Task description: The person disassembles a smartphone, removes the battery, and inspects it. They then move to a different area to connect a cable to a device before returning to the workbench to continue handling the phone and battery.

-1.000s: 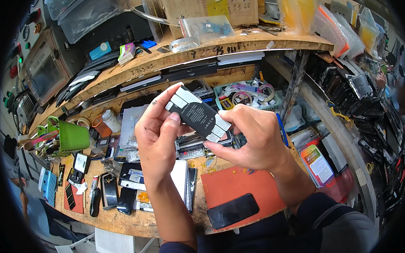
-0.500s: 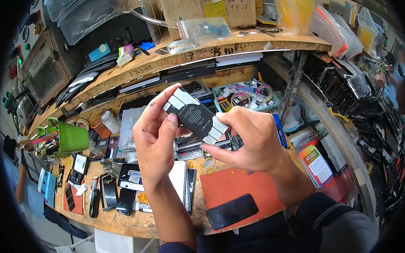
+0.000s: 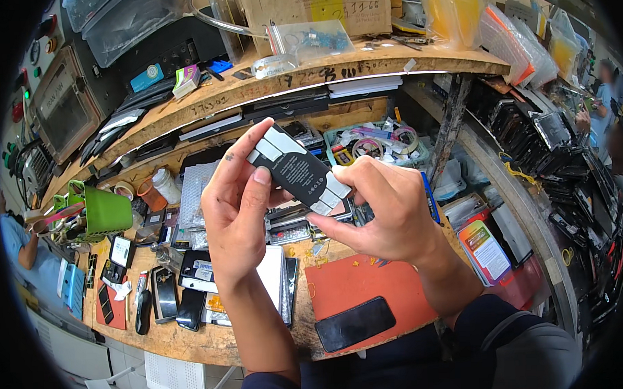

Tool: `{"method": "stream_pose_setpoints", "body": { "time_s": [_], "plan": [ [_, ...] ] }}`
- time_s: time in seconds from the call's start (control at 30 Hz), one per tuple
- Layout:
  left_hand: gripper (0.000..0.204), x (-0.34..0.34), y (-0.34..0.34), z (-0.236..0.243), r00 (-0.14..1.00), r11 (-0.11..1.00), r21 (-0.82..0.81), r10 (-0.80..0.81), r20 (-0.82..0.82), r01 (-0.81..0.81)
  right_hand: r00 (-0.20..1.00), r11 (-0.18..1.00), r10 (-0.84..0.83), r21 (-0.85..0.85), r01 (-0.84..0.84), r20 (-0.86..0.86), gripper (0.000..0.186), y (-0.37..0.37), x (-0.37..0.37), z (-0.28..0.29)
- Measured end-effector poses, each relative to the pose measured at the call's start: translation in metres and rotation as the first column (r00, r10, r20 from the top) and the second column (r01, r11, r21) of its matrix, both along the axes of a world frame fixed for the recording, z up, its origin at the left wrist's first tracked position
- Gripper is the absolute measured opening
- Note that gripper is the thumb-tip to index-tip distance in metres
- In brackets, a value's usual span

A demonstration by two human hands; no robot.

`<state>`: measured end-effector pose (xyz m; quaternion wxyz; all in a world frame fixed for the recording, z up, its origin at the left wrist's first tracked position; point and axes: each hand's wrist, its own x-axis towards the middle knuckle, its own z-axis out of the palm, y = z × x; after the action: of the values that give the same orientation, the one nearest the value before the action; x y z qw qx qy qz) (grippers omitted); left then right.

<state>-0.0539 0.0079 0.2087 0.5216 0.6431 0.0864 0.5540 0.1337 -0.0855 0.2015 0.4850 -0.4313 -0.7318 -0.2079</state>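
A flat black phone battery (image 3: 298, 169) with pale adhesive strips at both ends is held up, tilted, above the workbench. My left hand (image 3: 238, 211) grips its upper left end between thumb and fingers. At the lower right end, my right hand (image 3: 380, 206) pinches the edge near the pale strips with thumb and forefinger. Below my hands lies an orange-red mat (image 3: 356, 289) on the bench, and a dark smartphone (image 3: 355, 324) rests on it, screen side up as far as I can tell.
To the left stand a green basket (image 3: 106, 212) and several phones and parts. A tray of tape rolls and small items (image 3: 392, 142) sits behind my right hand. A wooden shelf (image 3: 307, 68) crosses the back. Stacked dark devices (image 3: 565, 179) fill the right side. Other people are at both far sides.
Both hands still hold the battery, which has shifted slightly left and up in view. The person at the far left has come further into view.
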Motion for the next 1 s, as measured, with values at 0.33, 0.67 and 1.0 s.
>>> {"method": "stream_pose_setpoints", "body": {
  "time_s": [0.33, 0.67, 1.0],
  "plan": [
    [0.055, 0.0029, 0.003, -0.0021, 1.0, 1.0, -0.001, -0.008, 0.012, 0.008, 1.0, 0.998, -0.002, 0.067, 0.004, -0.027, 0.052, 0.0066, 0.0006, -0.0044],
    [0.048, 0.002, 0.001, -0.0003, 1.0, 1.0, 0.012, -0.018, 0.018, 0.018, 1.0, 1.0, -0.001, 0.011, 0.001, -0.004, 0.051, 0.001, 0.0021, -0.001],
    [0.054, 0.0017, -0.0007, -0.0005, 1.0, 1.0, -0.003, 0.008, 0.014, -0.008, 1.0, 1.0, -0.023, 0.021, 0.023, 0.009, 0.053, -0.0016, 0.0026, 0.0003]
  ]
}}
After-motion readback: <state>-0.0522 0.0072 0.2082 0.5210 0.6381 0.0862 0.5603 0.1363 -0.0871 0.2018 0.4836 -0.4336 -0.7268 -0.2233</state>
